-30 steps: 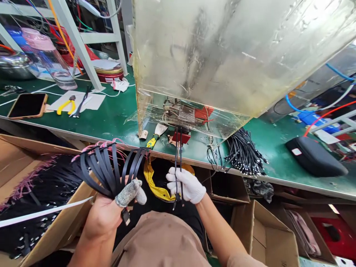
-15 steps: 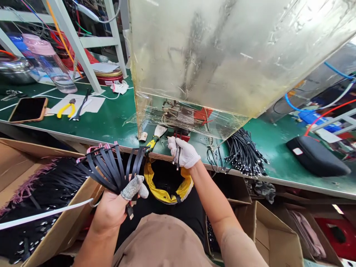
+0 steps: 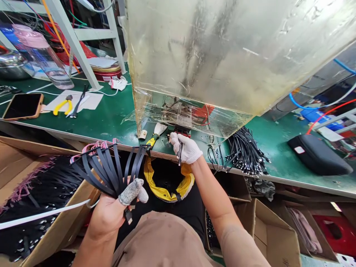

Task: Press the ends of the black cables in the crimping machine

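Observation:
My left hand (image 3: pixel 111 207), with cloth cots on some fingers, is closed round a fanned bunch of flat black cables (image 3: pixel 107 167). Pink wire ends stick out at the bunch's top, and a metal plug hangs below the fist. In a white glove, my right hand (image 3: pixel 187 148) pinches a short black cable (image 3: pixel 180 154) whose metal tip points down. That hand is at the bench edge, just in front of a small red and black fixture (image 3: pixel 182 131) under the clear plastic shield (image 3: pixel 217 66). Fingers hide part of the held cable.
A scraper (image 3: pixel 156 135) lies left of my right hand. Below the bench edge hangs a yellow-rimmed bag (image 3: pixel 150 181). A pile of black cables (image 3: pixel 246 152) and a black case (image 3: pixel 318 154) lie right. Left are pliers (image 3: pixel 63 105), a phone (image 3: pixel 23 106) and a cable-filled carton (image 3: pixel 69 207).
My right hand has drawn slightly back and right from the fixture, with the cable in its fingers. My left hand keeps its bunch in nearly the same place. The view has shifted a little.

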### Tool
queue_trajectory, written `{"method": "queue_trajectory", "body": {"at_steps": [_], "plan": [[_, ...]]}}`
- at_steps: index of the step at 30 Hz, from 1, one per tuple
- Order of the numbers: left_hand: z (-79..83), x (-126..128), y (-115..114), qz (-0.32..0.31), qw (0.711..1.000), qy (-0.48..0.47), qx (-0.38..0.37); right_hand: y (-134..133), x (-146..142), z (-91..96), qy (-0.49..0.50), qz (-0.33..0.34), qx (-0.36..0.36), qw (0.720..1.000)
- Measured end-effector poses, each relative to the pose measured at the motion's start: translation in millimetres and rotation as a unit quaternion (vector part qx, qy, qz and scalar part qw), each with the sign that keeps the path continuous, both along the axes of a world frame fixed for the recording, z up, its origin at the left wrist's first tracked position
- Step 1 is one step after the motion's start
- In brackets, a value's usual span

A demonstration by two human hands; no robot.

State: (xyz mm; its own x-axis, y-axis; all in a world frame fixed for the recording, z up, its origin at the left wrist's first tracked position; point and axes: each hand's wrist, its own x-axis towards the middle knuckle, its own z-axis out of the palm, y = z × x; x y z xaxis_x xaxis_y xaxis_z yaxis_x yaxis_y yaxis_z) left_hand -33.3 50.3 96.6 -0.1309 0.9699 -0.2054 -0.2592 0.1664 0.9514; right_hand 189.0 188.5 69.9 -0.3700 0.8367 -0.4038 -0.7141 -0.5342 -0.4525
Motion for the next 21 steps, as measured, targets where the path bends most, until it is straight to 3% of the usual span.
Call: {"method": "queue_trajectory", "body": {"at_steps": [3, 6, 8, 11, 13, 18, 21], "plan": [[0.2, -0.9, -1.9, -0.005, 1.0, 0.004, 0.014, -1.3, -0.9, 4.8, 0.013, -0.018, -0.019, 1.0], [-4.6, -2.2, -6.0, -0.022, 0.999, 0.01, 0.027, -12.4, 2.3, -2.8, 0.013, 0.016, 0.034, 0.999], [-12.3, -2.8, -10.7, -0.034, 0.999, 0.006, 0.025, -27.5, 5.1, -20.0, 0.0, 0.091, 0.071, 0.993], [-30.5, -2.2, -21.6, -0.092, 0.995, 0.007, -0.023, -56.6, 2.8, -57.2, -0.006, 0.253, 0.06, 0.965], [-45.5, -0.9, -31.0, -0.146, 0.985, 0.033, -0.085, -73.4, -5.4, -79.7, 0.009, 0.286, 0.034, 0.957], [-86.4, 1.7, -53.4, -0.207, 0.951, 0.129, -0.19, -81.7, -33.1, -109.2, 0.018, 0.078, -0.039, 0.996], [-105.9, 2.1, -61.2, -0.22, 0.938, 0.164, -0.214, -71.1, -43.8, -122.8, -0.065, -0.016, -0.065, 0.996]]}}
